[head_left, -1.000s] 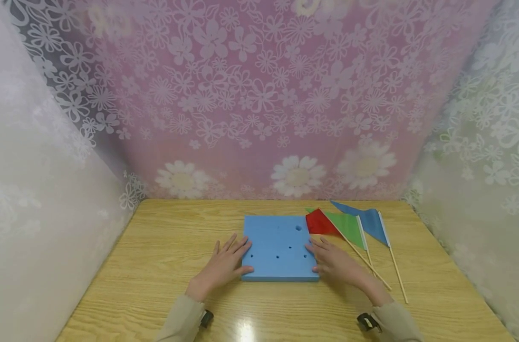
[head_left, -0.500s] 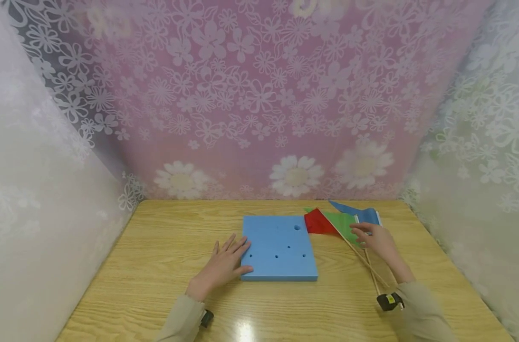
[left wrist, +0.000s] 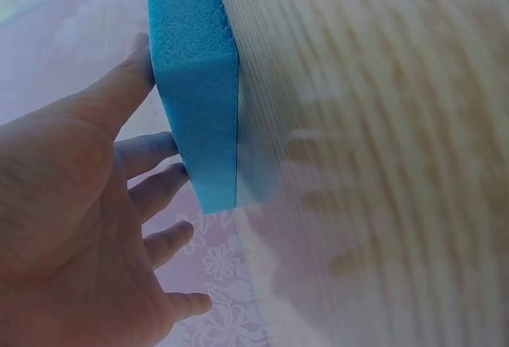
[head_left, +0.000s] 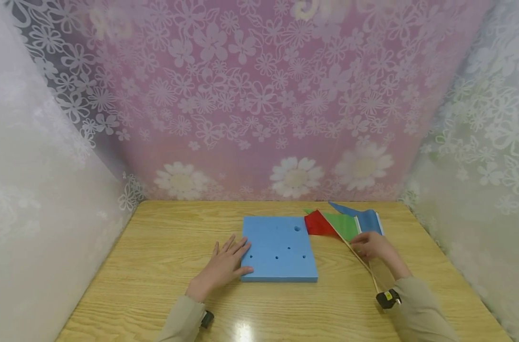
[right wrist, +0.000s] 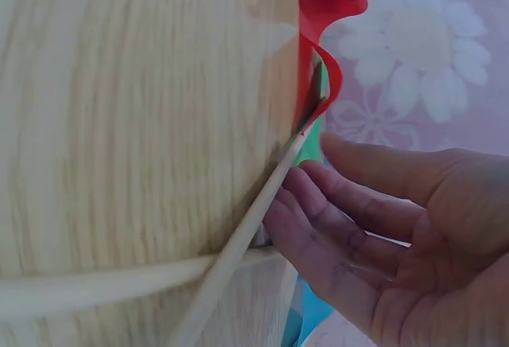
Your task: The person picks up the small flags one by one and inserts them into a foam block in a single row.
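A flat blue foam board with several holes lies on the table. My left hand rests on its left edge, fingers spread; in the left wrist view the thumb and fingertips touch the foam block. My right hand is over the flags at the right, its fingers beside the wooden stick of the red flag. In the right wrist view the thumb stands apart from the bent fingers, and no pinch shows. Beneath lie the green flag and the blue flag, partly hidden by the hand.
The wood-grain table is bounded by a pink floral backdrop and pale side walls. The flags overlap one another, and their sticks cross. The red cloth reaches the board's right edge.
My right hand has left the board's right edge, moved right over the flags, then lowered toward the red flag's stick. The left hand has stayed on the board.
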`<state>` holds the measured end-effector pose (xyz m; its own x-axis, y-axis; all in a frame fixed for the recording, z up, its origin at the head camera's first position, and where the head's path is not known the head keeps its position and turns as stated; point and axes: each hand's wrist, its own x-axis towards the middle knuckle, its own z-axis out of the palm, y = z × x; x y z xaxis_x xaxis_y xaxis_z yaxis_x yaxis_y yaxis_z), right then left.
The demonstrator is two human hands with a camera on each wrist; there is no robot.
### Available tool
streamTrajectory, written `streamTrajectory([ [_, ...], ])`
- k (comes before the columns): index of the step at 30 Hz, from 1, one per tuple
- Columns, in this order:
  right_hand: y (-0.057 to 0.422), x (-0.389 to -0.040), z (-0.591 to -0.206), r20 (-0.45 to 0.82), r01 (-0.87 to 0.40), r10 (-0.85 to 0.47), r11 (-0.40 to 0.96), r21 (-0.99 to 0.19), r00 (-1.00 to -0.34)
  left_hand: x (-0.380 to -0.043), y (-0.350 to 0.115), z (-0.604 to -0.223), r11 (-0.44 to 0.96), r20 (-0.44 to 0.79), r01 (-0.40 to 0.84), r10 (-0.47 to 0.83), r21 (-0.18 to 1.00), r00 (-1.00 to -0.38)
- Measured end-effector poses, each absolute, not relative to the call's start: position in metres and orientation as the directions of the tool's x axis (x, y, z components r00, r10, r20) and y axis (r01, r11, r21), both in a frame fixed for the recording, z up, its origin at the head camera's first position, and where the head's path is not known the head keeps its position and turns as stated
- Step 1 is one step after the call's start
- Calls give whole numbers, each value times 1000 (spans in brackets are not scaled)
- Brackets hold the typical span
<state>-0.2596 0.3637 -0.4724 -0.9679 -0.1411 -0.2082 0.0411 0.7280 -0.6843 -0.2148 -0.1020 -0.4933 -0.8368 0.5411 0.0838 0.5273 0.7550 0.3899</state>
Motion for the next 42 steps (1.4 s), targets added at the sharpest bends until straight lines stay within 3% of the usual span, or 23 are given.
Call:
streamTrajectory([
  [14, 358, -256, -479, -153, -13, -140, 779, -627, -978, -214, -102, -493, 748, 89, 532, 545, 397, -833],
  [27, 346, -247, -463, -125, 31, -91, 675, -737, -988, -210, -101, -490, 752, 109, 526, 531, 397, -840],
  [42, 297, -253, -444, 65, -87, -59, 618, -781, -996, -210, -101, -492, 747, 113, 528, 532, 404, -839],
])
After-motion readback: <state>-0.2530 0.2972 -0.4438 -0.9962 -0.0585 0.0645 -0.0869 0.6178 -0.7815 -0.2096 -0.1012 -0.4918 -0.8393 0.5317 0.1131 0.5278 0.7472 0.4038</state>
